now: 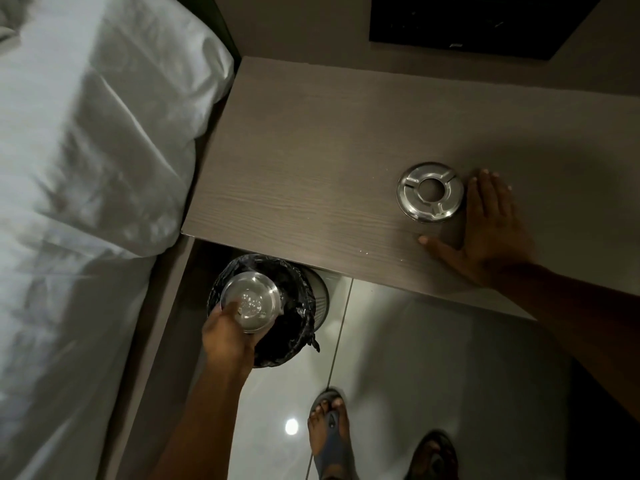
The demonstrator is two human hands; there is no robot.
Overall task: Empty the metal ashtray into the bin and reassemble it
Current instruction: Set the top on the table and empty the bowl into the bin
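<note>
Beside the bed (86, 168), the counter (311, 161) carries the ashtray lid (430, 192) near its front edge, the right hand (485, 223) spread flat, touching it. Left hand (225, 336) pinches the ashtray bowl (251, 302) over the bin (291, 306)

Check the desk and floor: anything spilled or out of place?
Pale specks lie scattered on the desk near its front edge, possibly spilled ash. The ashtray lid lies flat; nothing else stands out.
</note>
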